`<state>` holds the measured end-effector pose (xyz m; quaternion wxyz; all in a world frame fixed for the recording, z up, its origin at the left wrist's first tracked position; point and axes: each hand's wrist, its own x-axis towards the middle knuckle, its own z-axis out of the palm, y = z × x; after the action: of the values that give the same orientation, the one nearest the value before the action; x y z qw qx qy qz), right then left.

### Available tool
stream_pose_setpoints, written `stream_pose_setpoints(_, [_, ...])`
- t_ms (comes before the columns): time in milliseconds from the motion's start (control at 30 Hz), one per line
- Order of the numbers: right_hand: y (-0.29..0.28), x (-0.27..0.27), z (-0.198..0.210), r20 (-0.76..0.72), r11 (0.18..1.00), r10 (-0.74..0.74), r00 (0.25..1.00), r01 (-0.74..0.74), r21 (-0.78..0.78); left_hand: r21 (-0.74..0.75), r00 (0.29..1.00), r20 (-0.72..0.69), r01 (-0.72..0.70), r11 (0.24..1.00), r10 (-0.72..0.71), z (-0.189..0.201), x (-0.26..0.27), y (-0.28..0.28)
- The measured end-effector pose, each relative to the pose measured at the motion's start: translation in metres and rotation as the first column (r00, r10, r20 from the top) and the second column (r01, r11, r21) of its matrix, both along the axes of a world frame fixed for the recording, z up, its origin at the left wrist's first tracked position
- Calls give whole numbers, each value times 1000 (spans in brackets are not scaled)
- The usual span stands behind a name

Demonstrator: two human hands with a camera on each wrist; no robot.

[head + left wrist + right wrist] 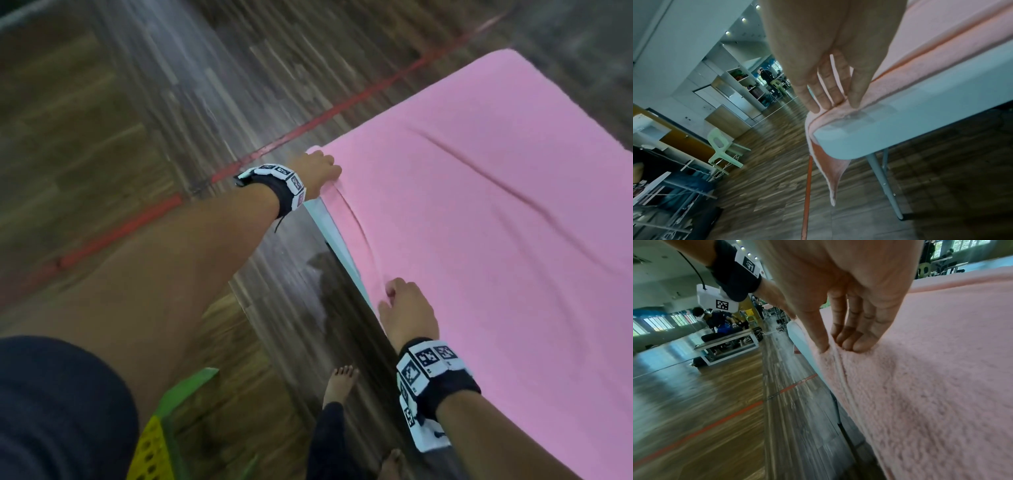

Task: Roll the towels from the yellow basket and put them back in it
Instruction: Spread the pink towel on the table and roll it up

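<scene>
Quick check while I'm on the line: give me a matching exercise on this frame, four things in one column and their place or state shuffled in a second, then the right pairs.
Things:
1. pink towel
2. left hand
3. right hand
4. yellow basket

Place or state:
A. down on the floor by the person's leg
B. pinches the towel at the far table corner, where a flap hangs over
C. spread flat over the white table
D. pinches the towel's near edge, closer to the person

Pairs: 1-C, 2-B, 3-D, 4-A
</scene>
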<state>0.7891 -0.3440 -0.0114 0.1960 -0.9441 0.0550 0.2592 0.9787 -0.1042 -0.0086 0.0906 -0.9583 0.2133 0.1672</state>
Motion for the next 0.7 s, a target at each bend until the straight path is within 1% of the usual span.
stream_pose_setpoints(67, [2, -2, 1, 13, 1000, 16, 1000, -16, -10, -17, 1000, 8, -3, 1000, 3, -4, 2, 2])
stream_pose_setpoints(167, [3, -9, 5, 33, 999, 24, 999, -25, 28, -121, 1000, 17, -14, 993, 16, -7, 3, 7])
stream_pose_setpoints(233, [5, -14, 9, 51, 998, 35, 998, -38, 54, -152, 999, 46, -16, 988, 23, -11, 6, 13])
stream_pose_setpoints(367, [6, -20, 13, 57, 994, 8, 998, -14, 106, -117, 999, 48, 7, 993, -2, -13, 13, 12])
stream_pose_setpoints(600, [5, -21, 17, 50, 989, -39, 998, 31, 141, -17, 996, 93, -10, 1000, 12, -7, 25, 6])
stream_pose_setpoints(700, [5, -23, 19, 59, 989, -39, 998, 29, 148, -51, 990, 138, 30, 998, -23, -3, 26, 13])
